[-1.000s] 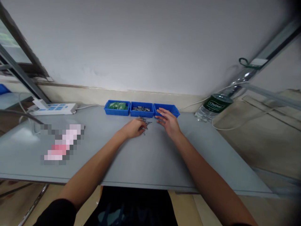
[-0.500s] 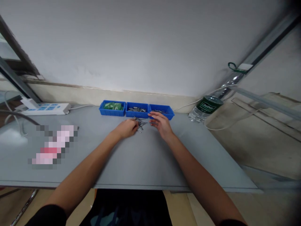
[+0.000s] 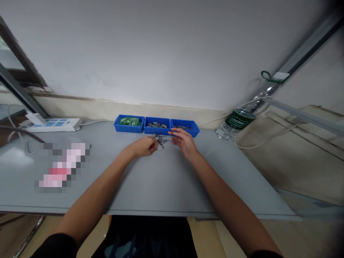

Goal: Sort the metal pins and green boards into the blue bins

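Three blue bins (image 3: 156, 126), green bits (image 3: 129, 120) in the leftmost; grey table (image 3: 150, 179); dark silver screws (image 3: 160, 139); green-labelled bottle (image 3: 234, 124).

Three blue bins (image 3: 157, 125) in a row, one water bottle (image 3: 234, 123), one power strip (image 3: 53, 125), one small pile of screws (image 3: 160, 139), count unclear, two hands: left hand (image 3: 143, 146), right hand (image 3: 184, 141).

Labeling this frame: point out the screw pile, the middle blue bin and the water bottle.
screw pile (image 3: 160, 140): head view, middle of the loose heap between the hands.
middle blue bin (image 3: 157, 130): head view, front wall.
water bottle (image 3: 238, 121): head view, green label.
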{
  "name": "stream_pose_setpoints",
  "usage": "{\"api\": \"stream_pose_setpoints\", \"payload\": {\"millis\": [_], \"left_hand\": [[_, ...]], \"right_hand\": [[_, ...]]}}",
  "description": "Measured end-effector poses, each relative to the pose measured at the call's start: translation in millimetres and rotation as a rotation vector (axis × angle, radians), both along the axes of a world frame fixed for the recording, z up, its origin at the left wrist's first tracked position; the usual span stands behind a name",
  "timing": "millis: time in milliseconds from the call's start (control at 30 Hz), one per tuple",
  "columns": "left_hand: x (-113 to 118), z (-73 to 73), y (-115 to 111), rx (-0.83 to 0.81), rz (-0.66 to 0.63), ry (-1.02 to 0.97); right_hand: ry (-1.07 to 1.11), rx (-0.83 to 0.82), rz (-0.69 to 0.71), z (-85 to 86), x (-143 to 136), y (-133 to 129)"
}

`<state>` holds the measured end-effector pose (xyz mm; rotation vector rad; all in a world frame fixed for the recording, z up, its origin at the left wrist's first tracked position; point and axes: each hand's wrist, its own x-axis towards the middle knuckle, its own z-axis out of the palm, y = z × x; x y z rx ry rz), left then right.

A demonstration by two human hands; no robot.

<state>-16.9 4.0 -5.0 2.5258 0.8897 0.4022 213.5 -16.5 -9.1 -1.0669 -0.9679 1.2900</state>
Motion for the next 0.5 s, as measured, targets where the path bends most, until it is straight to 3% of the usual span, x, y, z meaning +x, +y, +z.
{"api": "stream_pose_setpoints", "payload": {"millis": [233,367,500], "left_hand": [[1,1.6,2,0.055,0.056,-0.135],[3,7.5,-1,0.129,0.060,-0.184],[4,9.7,-3,0.168,0.070,-0.226]], "right_hand": [[-0.325,0.143,0.119,-8.7,-5,1],[-0.320,0.169,0.252,-9.9,-11,-2],[-0.266,0.130,0.232,-12.8,-14,-2]]}}
